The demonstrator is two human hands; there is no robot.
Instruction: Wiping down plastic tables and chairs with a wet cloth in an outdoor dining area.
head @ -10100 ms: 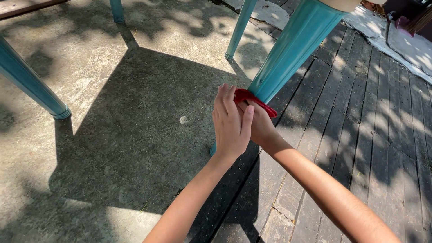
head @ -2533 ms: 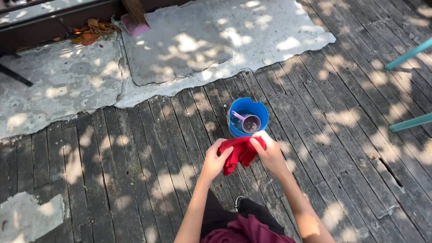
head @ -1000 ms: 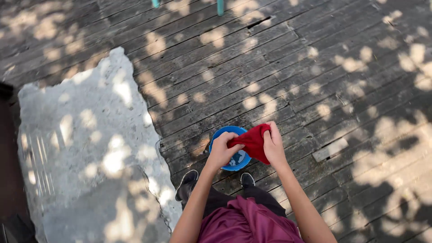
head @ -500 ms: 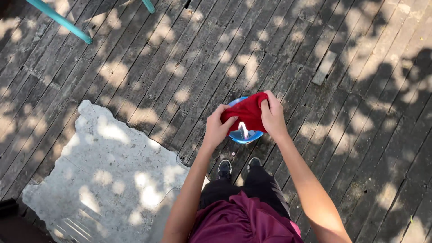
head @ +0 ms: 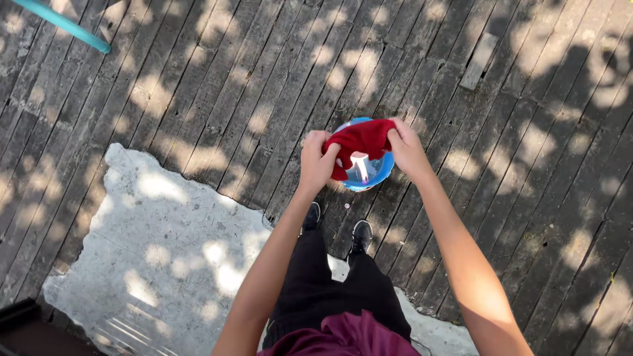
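A red cloth (head: 359, 140) hangs between two hands, right over a blue bucket (head: 369, 173). The left hand (head: 318, 160) has its grip shut tight on the left end of the cloth. The right hand (head: 407, 148) has its grip shut tight on the right end. The cloth is bunched up and pulled across from one grip to the other. A thin stream of water (head: 362, 168) runs down from the cloth, just below the grips, into the bucket. The bucket stands on a floor of grey wooden planks (head: 527, 165). Below the grips, two black shoes (head: 359, 234) stand close to the bucket. Lower and to the left of the grips lies a pale concrete slab (head: 171, 244). Far up and to the left of the grips, a teal bar (head: 62, 23) slants across the corner. Leaf shadows spot the floor.
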